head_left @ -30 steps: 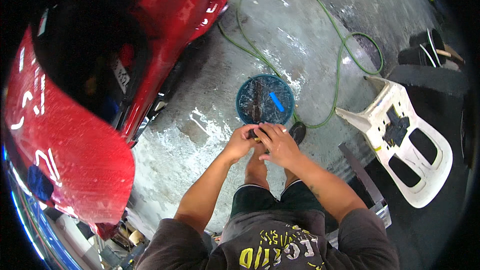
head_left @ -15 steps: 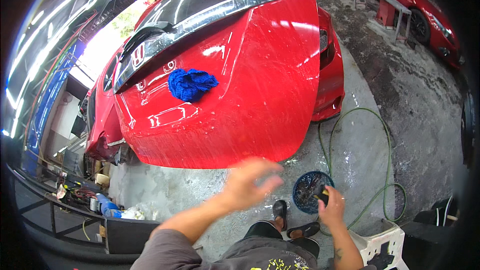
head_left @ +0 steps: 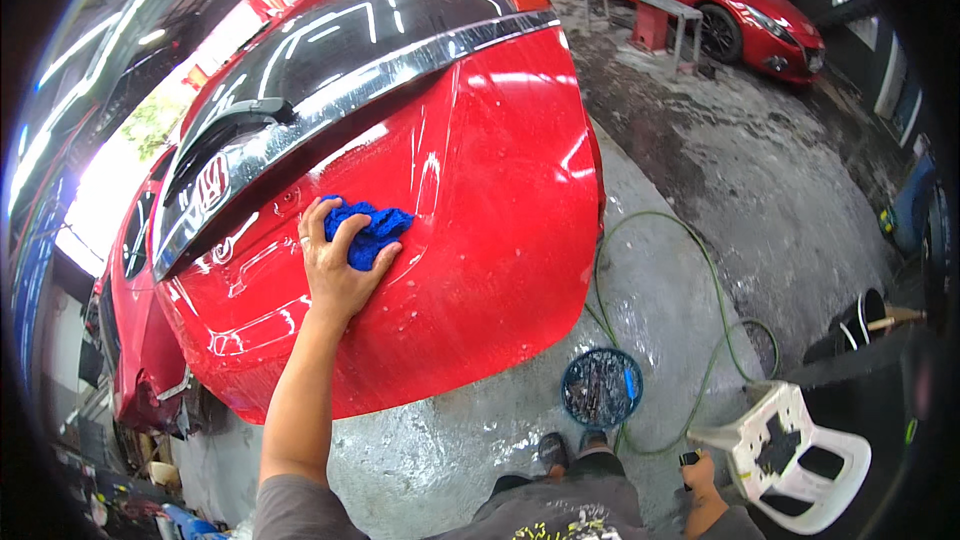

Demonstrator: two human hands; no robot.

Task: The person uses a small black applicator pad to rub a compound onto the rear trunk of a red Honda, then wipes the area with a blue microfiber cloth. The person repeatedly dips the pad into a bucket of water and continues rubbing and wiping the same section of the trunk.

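Currently, crumpled bright-blue cloth (head_left: 386, 227) on glossy red car tailgate (head_left: 500, 170), left grip (head_left: 345, 255) clutching it; right grip (head_left: 699, 472) clasping small black object (head_left: 689, 459) near white plastic chair (head_left: 742, 445); round blue-rimmed bucket (head_left: 565, 387) on wet grey floor (head_left: 420, 450), thin green hose (head_left: 650, 213) looping beyond

Blue cloth (head_left: 378, 232) in the left grip (head_left: 338, 268) on a red tailgate (head_left: 505, 210)

The left grip clutches the bunched cloth against the tailgate. Near right, the right grip (head_left: 702, 473) closes around a small dark object (head_left: 689, 459), beside a white plastic chair (head_left: 752, 445). Left of the chair, a round bucket (head_left: 565, 380) holds a blue strip (head_left: 629, 384); a green hose (head_left: 650, 213) loops to its right.
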